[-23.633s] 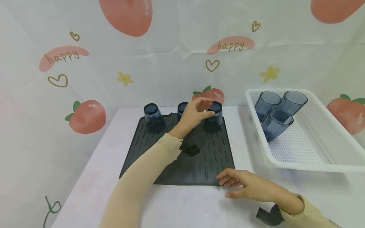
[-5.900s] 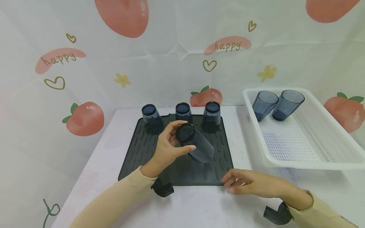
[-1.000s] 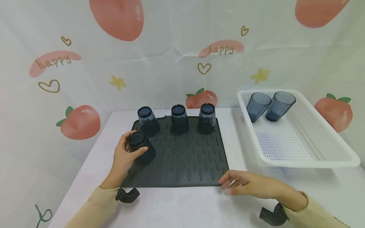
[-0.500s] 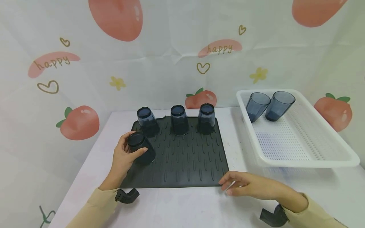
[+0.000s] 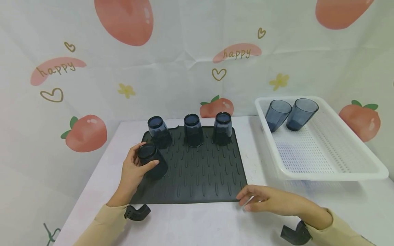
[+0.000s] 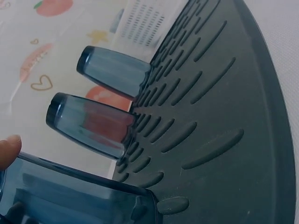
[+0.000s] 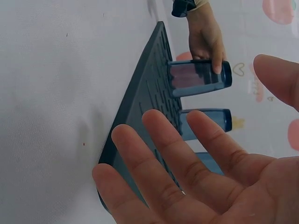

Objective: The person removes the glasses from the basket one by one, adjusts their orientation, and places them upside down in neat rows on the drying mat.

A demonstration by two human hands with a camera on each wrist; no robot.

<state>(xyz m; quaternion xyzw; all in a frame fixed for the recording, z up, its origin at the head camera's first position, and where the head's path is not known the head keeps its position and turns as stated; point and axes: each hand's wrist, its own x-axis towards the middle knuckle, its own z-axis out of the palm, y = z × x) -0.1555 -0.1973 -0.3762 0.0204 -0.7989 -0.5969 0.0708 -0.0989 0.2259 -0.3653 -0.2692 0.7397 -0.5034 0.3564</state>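
Observation:
My left hand (image 5: 130, 172) grips a dark blue drinking glass (image 5: 157, 166), fingers and thumb around its upper part. This glass stands base up on the left side of the black ridged drying mat (image 5: 203, 186); its lower edge meets the mat in the left wrist view. Behind it, three similar glasses form a row along the mat's back edge, also upside down: a left one (image 5: 160, 133), a middle one (image 5: 194, 131) and a right one (image 5: 223, 130). At the mat's front right corner, my right hand (image 5: 271, 201) rests with loosely bent fingers, holding nothing.
To the right stands a white perforated plastic basket (image 5: 332, 176). Two blue glasses, one on the left (image 5: 277, 115) and another beside it (image 5: 302, 115), lean mouth up inside its back left corner. A printed fruit-pattern sheet (image 5: 172, 78) hangs behind the white table (image 5: 184, 225).
Three glasses were in the basket at first, now two. My left hand has brought a glass from over the mat's middle to its left side. Over the last second both hands stay nearly still.

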